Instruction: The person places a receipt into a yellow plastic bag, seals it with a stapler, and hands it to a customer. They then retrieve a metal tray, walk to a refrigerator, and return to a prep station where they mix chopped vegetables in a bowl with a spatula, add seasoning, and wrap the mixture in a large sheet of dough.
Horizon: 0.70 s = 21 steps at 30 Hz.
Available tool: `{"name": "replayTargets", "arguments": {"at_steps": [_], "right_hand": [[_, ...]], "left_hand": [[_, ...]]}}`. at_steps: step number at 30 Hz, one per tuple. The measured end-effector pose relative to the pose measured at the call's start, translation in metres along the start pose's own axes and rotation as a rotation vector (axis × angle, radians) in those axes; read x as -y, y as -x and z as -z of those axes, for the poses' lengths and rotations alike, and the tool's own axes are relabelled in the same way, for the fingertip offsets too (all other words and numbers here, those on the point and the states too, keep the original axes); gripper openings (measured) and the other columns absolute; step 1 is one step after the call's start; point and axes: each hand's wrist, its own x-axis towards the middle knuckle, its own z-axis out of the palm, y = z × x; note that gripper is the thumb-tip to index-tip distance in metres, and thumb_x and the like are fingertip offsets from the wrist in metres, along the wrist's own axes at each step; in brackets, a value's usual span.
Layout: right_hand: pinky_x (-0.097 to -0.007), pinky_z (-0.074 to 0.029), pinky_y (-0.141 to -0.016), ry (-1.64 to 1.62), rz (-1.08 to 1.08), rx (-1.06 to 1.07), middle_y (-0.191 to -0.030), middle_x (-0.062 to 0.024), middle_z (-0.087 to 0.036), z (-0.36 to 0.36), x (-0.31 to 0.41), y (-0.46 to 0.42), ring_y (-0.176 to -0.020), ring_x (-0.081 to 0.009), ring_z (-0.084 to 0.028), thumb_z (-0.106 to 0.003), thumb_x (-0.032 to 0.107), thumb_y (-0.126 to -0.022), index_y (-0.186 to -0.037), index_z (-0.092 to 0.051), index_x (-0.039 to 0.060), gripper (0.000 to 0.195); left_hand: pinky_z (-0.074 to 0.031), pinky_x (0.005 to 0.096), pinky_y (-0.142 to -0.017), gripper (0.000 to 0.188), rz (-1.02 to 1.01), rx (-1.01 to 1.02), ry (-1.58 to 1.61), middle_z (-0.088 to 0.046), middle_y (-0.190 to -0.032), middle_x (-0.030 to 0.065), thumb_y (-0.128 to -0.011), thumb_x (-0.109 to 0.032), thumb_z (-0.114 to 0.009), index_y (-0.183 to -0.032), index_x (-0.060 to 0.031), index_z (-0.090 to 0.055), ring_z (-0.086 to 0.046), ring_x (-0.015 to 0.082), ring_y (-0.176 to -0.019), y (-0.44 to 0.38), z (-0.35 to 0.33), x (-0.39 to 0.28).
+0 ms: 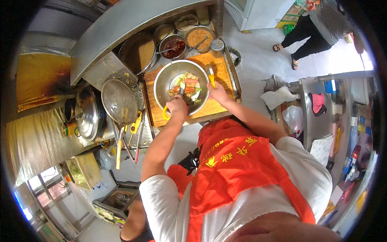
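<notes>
A stainless steel mixing bowl (pixel 162 86) rests on a wooden cutting board (pixel 157 113). Inside it lie pieces of pinkish-orange sausage (pixel 190 89), with pale and green leafy pieces around them. My left hand (pixel 177 106) reaches over the near rim, closed on what looks like kitchen scissors (pixel 166 113) with a yellow handle loop. Their blade end points into the food. At the bowl's right rim, my right hand (pixel 218 93) grips a yellow-handled utensil (pixel 211 77). Its metal-looking end points away from me; its exact kind is unclear.
Behind the bowl stand a pot of dark red chili sauce (pixel 173 47), a pot of orange-brown sauce (pixel 199 37) and a shaker (pixel 217 47). A strainer (pixel 119 101) and lidded pot (pixel 87 113) are left. One person (pixel 314 33) stands far right; another person's arm (pixel 134 220) shows lower left.
</notes>
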Motion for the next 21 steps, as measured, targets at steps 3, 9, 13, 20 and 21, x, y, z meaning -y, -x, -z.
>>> {"name": "replayTargets", "arguments": {"at_steps": [3,9,13,20,21], "right_hand": [[-0.0277,-0.055,-0.057,-0.03,-0.063,0.022,-0.076,-0.0018,-0.055,-0.001,0.0,0.012,-0.062,-0.0103,-0.057,-0.055,0.033,-0.097,-0.105,-0.054,0.0053,0.029],[-0.028,-0.055,-0.057,-0.074,-0.114,0.066,-0.076,-0.0025,-0.055,0.004,-0.004,0.029,-0.063,-0.0104,-0.057,-0.055,0.033,-0.097,-0.105,-0.053,0.0048,0.03],[-0.0292,-0.056,-0.06,-0.03,-0.123,0.075,-0.077,-0.0022,-0.055,-0.012,0.012,0.042,-0.065,-0.0114,-0.058,-0.054,0.034,-0.097,-0.106,-0.054,0.0043,0.031],[-0.0307,-0.057,-0.062,-0.019,-0.194,0.067,-0.084,-0.0049,-0.061,-0.006,0.001,0.037,-0.069,-0.0131,-0.061,-0.054,0.033,-0.097,-0.109,-0.054,0.0054,0.03],[-0.0308,-0.057,-0.062,-0.051,-0.209,0.095,-0.084,-0.0048,-0.06,-0.005,0.004,0.038,-0.069,-0.0131,-0.061,-0.054,0.033,-0.097,-0.109,-0.054,0.0055,0.03]], "left_hand": [[-0.049,0.0479,-0.081,0.049,-0.12,0.126,0.078,-0.067,-0.113,0.0156,-0.091,-0.021,-0.052,-0.131,0.0061,-0.043,-0.068,0.0269,-0.101,0.016,0.0,0.032],[-0.048,0.0523,-0.084,0.043,-0.043,0.147,-0.09,-0.067,-0.112,0.0189,-0.091,-0.022,-0.051,-0.126,0.0026,-0.048,-0.066,0.0334,-0.101,0.044,0.058,0.024],[-0.047,0.0499,-0.085,0.047,-0.04,0.126,-0.244,-0.067,-0.113,0.0136,-0.091,-0.021,-0.051,-0.13,0.0043,-0.046,-0.066,0.0302,-0.101,0.025,0.021,-0.018],[-0.049,0.0407,-0.09,0.045,-0.021,0.213,0.175,-0.066,-0.112,0.0217,-0.093,-0.024,-0.049,-0.127,0.0058,-0.045,-0.065,0.0338,-0.106,0.047,0.032,0.023],[-0.048,0.0456,-0.09,0.042,-0.02,0.251,0.187,-0.064,-0.116,0.0216,-0.093,-0.024,-0.047,-0.124,0.0033,-0.051,-0.064,0.034,-0.107,0.044,0.04,0.025]]}}
